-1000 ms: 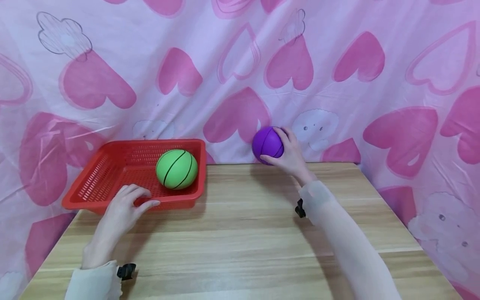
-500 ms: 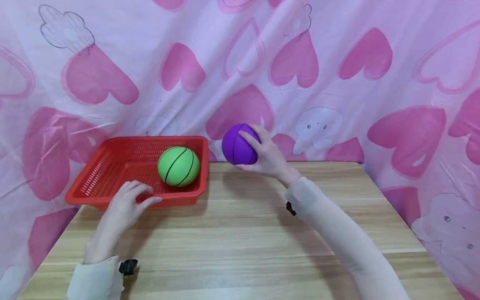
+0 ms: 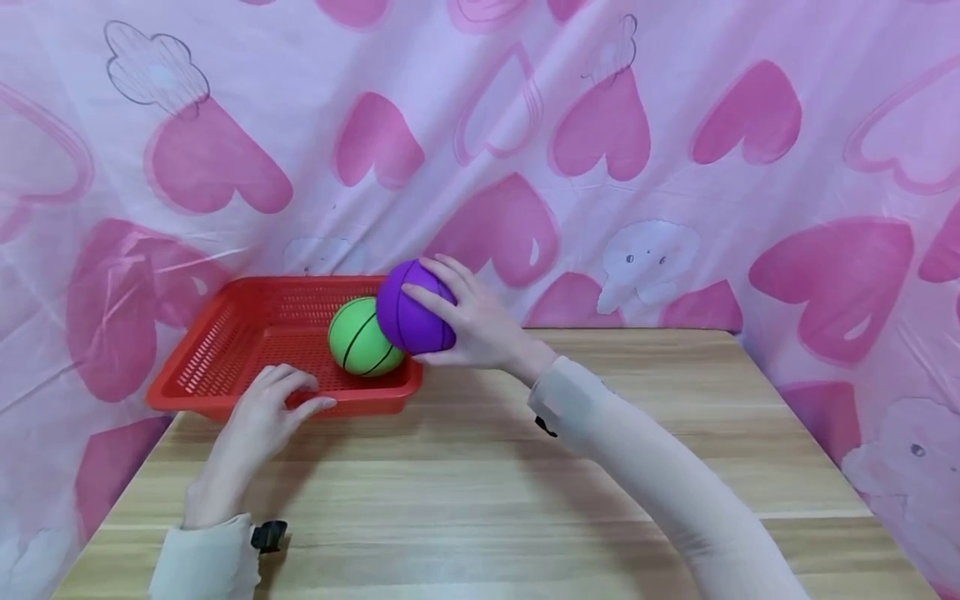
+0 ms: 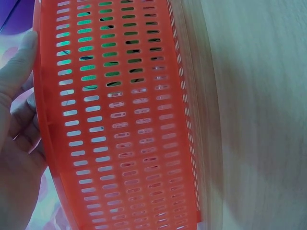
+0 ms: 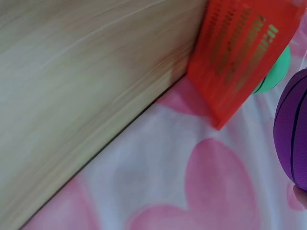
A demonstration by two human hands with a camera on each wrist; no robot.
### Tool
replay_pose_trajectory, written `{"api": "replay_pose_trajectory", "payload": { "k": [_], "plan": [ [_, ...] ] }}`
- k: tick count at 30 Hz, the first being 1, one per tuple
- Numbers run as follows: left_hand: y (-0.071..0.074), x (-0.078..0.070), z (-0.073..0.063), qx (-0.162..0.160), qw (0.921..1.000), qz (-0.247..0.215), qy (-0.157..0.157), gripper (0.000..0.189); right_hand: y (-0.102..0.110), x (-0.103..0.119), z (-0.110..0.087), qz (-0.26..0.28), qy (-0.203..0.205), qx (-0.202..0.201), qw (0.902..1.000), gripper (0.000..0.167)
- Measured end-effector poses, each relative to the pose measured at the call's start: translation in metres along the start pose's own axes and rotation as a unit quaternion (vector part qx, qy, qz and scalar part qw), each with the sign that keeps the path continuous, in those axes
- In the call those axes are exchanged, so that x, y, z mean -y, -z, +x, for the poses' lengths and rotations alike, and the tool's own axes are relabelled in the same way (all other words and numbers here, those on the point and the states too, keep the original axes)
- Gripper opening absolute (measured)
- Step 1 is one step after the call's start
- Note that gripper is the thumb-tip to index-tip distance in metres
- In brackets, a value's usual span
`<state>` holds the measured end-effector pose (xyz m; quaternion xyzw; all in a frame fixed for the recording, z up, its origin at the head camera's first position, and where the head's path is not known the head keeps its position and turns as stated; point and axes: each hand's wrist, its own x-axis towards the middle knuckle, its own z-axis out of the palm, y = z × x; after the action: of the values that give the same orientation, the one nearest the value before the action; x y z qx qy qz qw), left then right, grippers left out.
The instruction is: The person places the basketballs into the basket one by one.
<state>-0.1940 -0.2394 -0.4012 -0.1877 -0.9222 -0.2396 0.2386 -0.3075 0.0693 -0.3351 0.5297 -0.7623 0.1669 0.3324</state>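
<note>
My right hand (image 3: 480, 321) grips a purple ball with black seam lines (image 3: 415, 308), held up at the right end of a red plastic basket (image 3: 206, 406). A green ball with black lines (image 3: 360, 337) lies inside the basket, partly covered by the purple one in the head view. At the basket's near side my left hand (image 3: 266, 417) holds the rim. In the left wrist view the thumb lies at the rim (image 4: 43, 115) and the fingers curl behind it. The right wrist view catches only part of the purple ball (image 5: 293, 129) and one fingertip.
The basket stands at the back left of a wooden table (image 3: 480, 500), its left end reaching past the table's edge. A pink heart-patterned cloth (image 3: 600, 192) hangs behind the table.
My right hand has carried the purple ball leftward from the table's back edge to the basket's right end. The left hand stays at the rim, and the head view has shifted slightly.
</note>
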Motion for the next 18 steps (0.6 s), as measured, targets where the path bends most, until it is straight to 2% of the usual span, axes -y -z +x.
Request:
{"api": "replay_pose_trajectory", "payload": {
  "k": [5,12,18],
  "plan": [
    [0.000,0.001,0.002,0.004,1.0000,0.002,0.001,0.026,-0.013,0.012,0.023,0.005,0.002,-0.004,1.0000,0.085],
    [-0.001,0.003,0.002,0.015,0.9998,0.002,0.009,0.024,-0.037,0.030,0.052,0.022,-0.034,0.018,0.9990,0.090],
    [-0.001,0.001,0.002,0.017,0.9999,0.003,0.001,0.023,-0.055,0.043,0.077,0.044,-0.043,0.008,0.9981,0.089]
  ]
}}
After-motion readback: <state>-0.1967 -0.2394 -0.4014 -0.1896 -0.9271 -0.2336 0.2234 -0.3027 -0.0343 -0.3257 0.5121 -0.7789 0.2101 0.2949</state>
